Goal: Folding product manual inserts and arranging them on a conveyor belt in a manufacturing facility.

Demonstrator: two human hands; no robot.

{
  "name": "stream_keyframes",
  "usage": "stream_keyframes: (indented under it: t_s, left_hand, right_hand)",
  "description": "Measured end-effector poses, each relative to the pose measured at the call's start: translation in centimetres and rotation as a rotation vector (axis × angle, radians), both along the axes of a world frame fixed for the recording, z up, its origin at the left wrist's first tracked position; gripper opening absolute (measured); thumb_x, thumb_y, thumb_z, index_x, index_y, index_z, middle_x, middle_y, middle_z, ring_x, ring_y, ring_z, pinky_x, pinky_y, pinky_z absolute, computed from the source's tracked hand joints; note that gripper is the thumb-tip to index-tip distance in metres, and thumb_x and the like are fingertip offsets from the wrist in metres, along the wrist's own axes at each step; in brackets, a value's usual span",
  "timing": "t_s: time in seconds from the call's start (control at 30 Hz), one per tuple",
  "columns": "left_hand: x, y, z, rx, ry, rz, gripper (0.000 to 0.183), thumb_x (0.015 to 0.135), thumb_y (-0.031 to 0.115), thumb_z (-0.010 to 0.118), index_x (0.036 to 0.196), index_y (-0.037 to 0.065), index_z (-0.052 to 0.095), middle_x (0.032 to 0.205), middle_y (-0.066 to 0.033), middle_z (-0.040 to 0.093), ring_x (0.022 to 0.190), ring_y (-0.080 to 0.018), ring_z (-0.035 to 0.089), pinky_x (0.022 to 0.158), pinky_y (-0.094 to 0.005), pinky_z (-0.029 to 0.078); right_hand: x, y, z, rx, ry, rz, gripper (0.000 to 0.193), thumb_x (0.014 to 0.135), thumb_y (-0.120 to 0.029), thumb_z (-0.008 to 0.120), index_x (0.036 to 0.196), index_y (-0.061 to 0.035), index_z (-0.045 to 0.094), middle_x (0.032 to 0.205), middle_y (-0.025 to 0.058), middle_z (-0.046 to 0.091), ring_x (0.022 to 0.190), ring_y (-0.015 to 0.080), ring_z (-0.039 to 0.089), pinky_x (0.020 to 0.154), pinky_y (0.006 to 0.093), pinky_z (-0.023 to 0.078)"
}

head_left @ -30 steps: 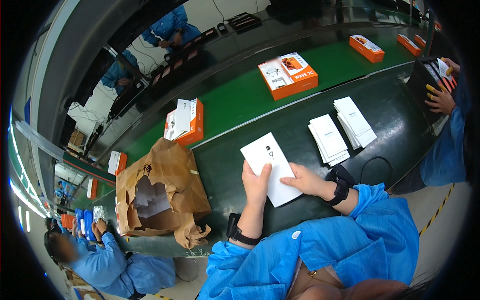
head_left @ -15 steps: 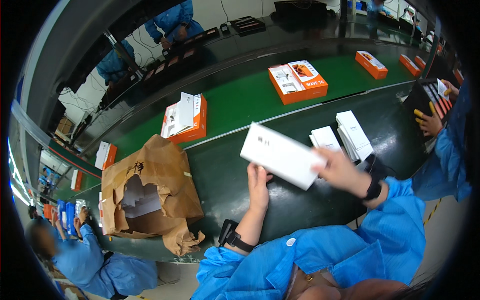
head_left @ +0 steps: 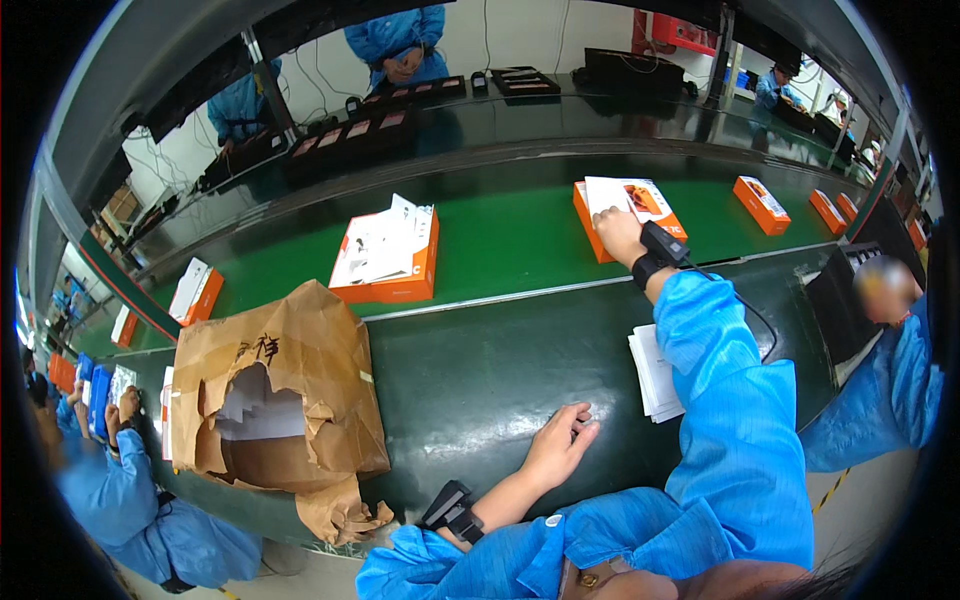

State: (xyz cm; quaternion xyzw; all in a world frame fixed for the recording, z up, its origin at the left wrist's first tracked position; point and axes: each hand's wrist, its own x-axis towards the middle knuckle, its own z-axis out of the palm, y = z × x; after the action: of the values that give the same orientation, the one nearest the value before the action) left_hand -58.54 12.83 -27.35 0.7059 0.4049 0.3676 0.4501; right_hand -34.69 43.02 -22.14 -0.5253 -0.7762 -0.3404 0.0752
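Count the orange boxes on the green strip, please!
7: two boxes at far left, an open box just past the paper bag, one box at the right hand, and three boxes farther right. More may hide behind the bag or past the metal pole.

Pale glare on dark worktable [head_left: 450,380]

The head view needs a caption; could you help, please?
Right hand touches white packet at an orange box; left hand holds nothing.
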Motion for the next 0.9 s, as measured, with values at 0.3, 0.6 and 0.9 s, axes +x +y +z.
stream_keyframes:
  t_s: [0.3, 0.6, 0.9]
  left_hand:
    - [-0.1, -0.2, 0.7, 0.095, 0.109, -0.014, 0.029, 0.085, 0.022, 0.054, 0.105, 0.001, 0.054, 0.096, -0.0138, 0.058, 0.084, -0.0245, 0.059, 0.075, -0.0330, 0.047]
    - [-0.7, 0.5, 0.1, 0.153, 0.190, -0.059, 0.028, 0.086, 0.023, 0.053, 0.104, 0.002, 0.055, 0.094, -0.0128, 0.059, 0.086, -0.0263, 0.059, 0.076, -0.0337, 0.046]
    - [-0.5, 0.7, -0.2, 0.176, 0.187, -0.064, 0.029, 0.085, 0.026, 0.054, 0.101, 0.003, 0.055, 0.089, -0.0108, 0.059, 0.082, -0.0247, 0.059, 0.072, -0.0345, 0.046]
  right_hand:
    - [3.3, -3.0, 1.3, -0.132, 0.040, 0.117, 0.016, 0.080, -0.021, 0.052, 0.081, -0.0067, 0.060, 0.080, 0.0094, 0.063, 0.081, 0.0250, 0.061, 0.067, 0.0356, 0.050]
    - [2.4, -4.3, 2.5, -0.649, 0.328, -0.112, 0.049, 0.087, -0.039, 0.046, 0.115, 0.0013, 0.049, 0.118, 0.0201, 0.050, 0.110, 0.0321, 0.048, 0.092, 0.0393, 0.038]
    - [2.9, -18.0, 4.2, -1.025, 0.282, 0.041, 0.079, 0.059, -0.046, 0.074, 0.120, -0.0013, 0.050, 0.115, 0.0186, 0.055, 0.109, 0.0310, 0.051, 0.094, 0.0339, 0.040]
